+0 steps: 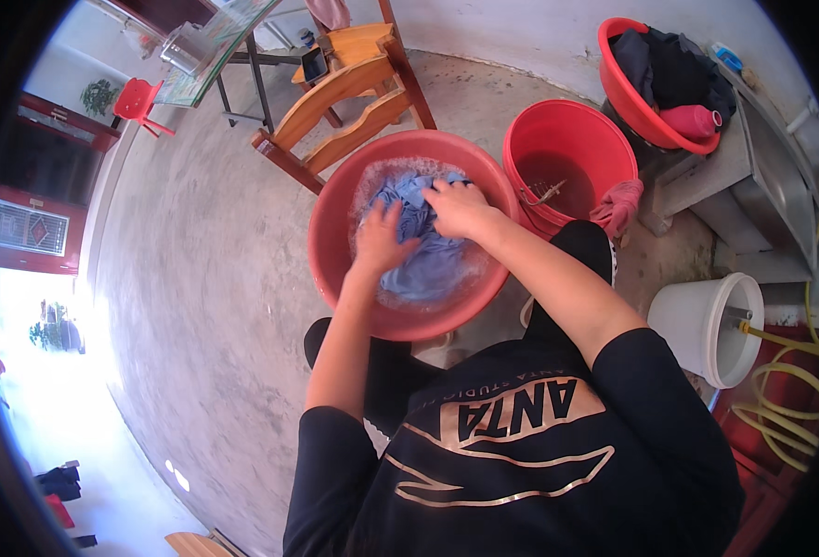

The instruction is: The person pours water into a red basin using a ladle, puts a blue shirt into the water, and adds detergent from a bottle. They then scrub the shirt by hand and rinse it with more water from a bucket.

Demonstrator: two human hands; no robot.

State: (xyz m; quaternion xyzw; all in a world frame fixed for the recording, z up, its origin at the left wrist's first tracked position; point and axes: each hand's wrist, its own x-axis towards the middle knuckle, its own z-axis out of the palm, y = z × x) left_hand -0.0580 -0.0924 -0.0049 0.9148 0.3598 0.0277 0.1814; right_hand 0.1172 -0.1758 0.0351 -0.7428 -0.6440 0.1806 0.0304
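A wet blue cloth (427, 268) lies bunched in sudsy water inside a round red plastic basin (326, 257) between my knees. My left hand (384, 240) is over the cloth's left side, slightly blurred, with its fingers spread and nothing held. At the upper right of the bundle, my right hand (457, 207) has its fingers bent into the fabric and grips it. Foam (364, 191) rings the water along the basin's wall. Part of the cloth is hidden under both hands.
A wooden chair (340, 80) stands just beyond the basin. To the right are a red bucket (570, 132) with a pink cloth (618, 205) over its rim, a red basin (611, 69) of dark clothes, and a white bucket (688, 327) with a yellow hose (778, 341).
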